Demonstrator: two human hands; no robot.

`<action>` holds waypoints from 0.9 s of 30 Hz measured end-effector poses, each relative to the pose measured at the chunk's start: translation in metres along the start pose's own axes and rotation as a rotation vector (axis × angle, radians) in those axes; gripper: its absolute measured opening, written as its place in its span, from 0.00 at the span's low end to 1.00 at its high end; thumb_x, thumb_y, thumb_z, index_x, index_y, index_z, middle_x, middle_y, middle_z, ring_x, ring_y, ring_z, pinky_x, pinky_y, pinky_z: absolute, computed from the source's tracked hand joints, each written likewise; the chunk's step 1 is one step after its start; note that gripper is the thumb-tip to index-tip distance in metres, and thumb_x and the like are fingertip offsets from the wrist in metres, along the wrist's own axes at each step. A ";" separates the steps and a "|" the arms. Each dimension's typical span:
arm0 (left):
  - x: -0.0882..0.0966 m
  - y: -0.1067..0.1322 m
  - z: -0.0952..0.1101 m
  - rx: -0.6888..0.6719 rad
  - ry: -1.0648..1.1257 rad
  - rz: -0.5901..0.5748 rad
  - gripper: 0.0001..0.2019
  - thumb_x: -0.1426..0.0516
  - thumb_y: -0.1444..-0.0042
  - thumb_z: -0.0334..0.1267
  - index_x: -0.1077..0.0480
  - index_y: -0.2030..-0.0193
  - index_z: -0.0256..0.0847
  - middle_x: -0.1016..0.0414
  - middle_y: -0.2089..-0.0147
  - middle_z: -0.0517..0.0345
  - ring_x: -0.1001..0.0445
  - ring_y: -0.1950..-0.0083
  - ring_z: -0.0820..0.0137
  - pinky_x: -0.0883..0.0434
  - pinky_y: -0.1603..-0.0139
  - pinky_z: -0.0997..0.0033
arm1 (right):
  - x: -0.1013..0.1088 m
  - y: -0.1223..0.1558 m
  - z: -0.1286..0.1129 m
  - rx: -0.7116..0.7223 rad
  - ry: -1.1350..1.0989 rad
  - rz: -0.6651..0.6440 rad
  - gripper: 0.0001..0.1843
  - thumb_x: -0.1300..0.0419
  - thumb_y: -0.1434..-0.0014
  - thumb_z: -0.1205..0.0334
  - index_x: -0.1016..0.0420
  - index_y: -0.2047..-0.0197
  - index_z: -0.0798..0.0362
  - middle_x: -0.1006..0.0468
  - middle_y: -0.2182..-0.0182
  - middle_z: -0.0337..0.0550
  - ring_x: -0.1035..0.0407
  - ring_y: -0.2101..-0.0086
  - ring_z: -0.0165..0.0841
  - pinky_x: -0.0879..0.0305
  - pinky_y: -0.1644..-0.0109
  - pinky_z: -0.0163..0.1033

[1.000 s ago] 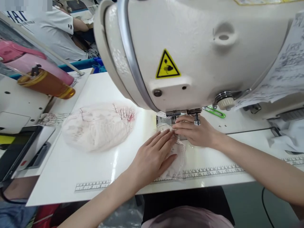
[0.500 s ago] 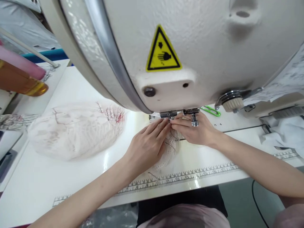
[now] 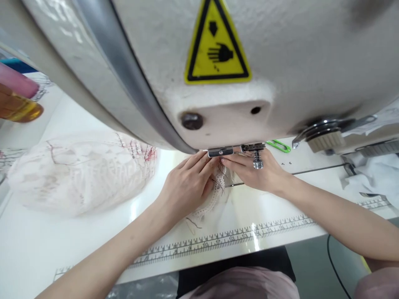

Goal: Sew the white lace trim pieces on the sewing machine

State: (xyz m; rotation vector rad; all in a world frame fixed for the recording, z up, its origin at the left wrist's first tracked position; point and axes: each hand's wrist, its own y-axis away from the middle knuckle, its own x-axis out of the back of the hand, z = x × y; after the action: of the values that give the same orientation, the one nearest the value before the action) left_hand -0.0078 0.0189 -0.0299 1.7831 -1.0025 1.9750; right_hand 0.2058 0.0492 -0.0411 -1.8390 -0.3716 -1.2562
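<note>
Both my hands lie on a small piece of white lace fabric (image 3: pixel 209 202) under the head of a white sewing machine (image 3: pixel 218 62). My left hand (image 3: pixel 187 187) rests on the lace with its fingers close together, the tips reaching the presser foot (image 3: pixel 220 152). My right hand (image 3: pixel 255 174) comes from the right, fingers flat and pressed on the fabric just beside the foot. The lace trails down from under my left hand towards the ruler (image 3: pixel 218 241) printed along the table's front edge. The needle area itself is hidden by the machine head.
A plastic bag of lace pieces (image 3: pixel 77 170) lies on the white table (image 3: pixel 46 241) at the left. Green snips (image 3: pixel 278 145) lie behind my right hand. An amber thread cone (image 3: pixel 18 109) and a pink one (image 3: pixel 15 81) sit at the far left. White cloth (image 3: pixel 374 182) lies at the right.
The camera has moved closer under the machine head. My left hand slid forward to the presser foot, and the lace has been bunched narrower beneath both hands.
</note>
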 end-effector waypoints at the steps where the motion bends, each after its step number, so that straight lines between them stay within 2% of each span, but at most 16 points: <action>1: 0.000 0.000 -0.001 0.002 0.007 -0.004 0.21 0.53 0.39 0.32 0.35 0.40 0.29 0.30 0.41 0.45 0.30 0.41 0.56 0.27 0.43 0.54 | 0.000 0.000 0.000 -0.020 -0.027 -0.004 0.13 0.50 0.36 0.67 0.24 0.56 0.53 0.19 0.59 0.37 0.25 0.59 0.36 0.30 0.60 0.43; 8: 0.000 0.001 -0.006 -0.065 0.002 -0.001 0.21 0.54 0.37 0.33 0.34 0.40 0.29 0.30 0.42 0.45 0.29 0.42 0.56 0.27 0.45 0.54 | 0.001 -0.001 -0.001 0.049 0.061 -0.013 0.16 0.52 0.34 0.69 0.24 0.56 0.54 0.19 0.61 0.39 0.25 0.63 0.36 0.34 0.70 0.41; 12: -0.001 0.002 -0.006 -0.074 -0.009 0.015 0.21 0.54 0.37 0.33 0.34 0.41 0.29 0.30 0.41 0.44 0.30 0.41 0.55 0.27 0.45 0.53 | 0.002 0.001 -0.002 0.049 0.126 -0.054 0.16 0.52 0.34 0.70 0.24 0.54 0.53 0.19 0.63 0.41 0.26 0.66 0.34 0.35 0.72 0.39; 18: -0.001 0.001 -0.005 -0.059 -0.001 0.005 0.21 0.54 0.37 0.33 0.35 0.39 0.30 0.30 0.41 0.43 0.31 0.40 0.56 0.28 0.44 0.54 | 0.003 0.006 -0.002 0.167 0.310 0.014 0.16 0.48 0.39 0.75 0.26 0.51 0.54 0.20 0.56 0.42 0.27 0.67 0.33 0.37 0.72 0.40; 21: -0.002 0.000 -0.005 -0.046 0.007 -0.002 0.21 0.54 0.37 0.33 0.35 0.39 0.31 0.30 0.41 0.43 0.31 0.40 0.56 0.28 0.43 0.53 | 0.003 0.008 -0.003 0.157 0.314 -0.026 0.18 0.49 0.39 0.75 0.26 0.50 0.53 0.21 0.53 0.41 0.27 0.67 0.34 0.38 0.74 0.40; 27: -0.003 0.000 -0.005 -0.032 0.020 0.002 0.21 0.54 0.37 0.33 0.35 0.39 0.31 0.30 0.41 0.43 0.31 0.40 0.56 0.28 0.43 0.52 | 0.000 0.009 -0.001 0.079 0.214 -0.073 0.20 0.50 0.38 0.74 0.28 0.46 0.50 0.20 0.57 0.44 0.27 0.63 0.36 0.36 0.71 0.41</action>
State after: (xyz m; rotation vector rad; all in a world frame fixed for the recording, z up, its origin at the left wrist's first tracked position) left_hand -0.0111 0.0231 -0.0330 1.7428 -1.0243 1.9629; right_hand 0.2113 0.0432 -0.0450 -1.6187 -0.3678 -1.4520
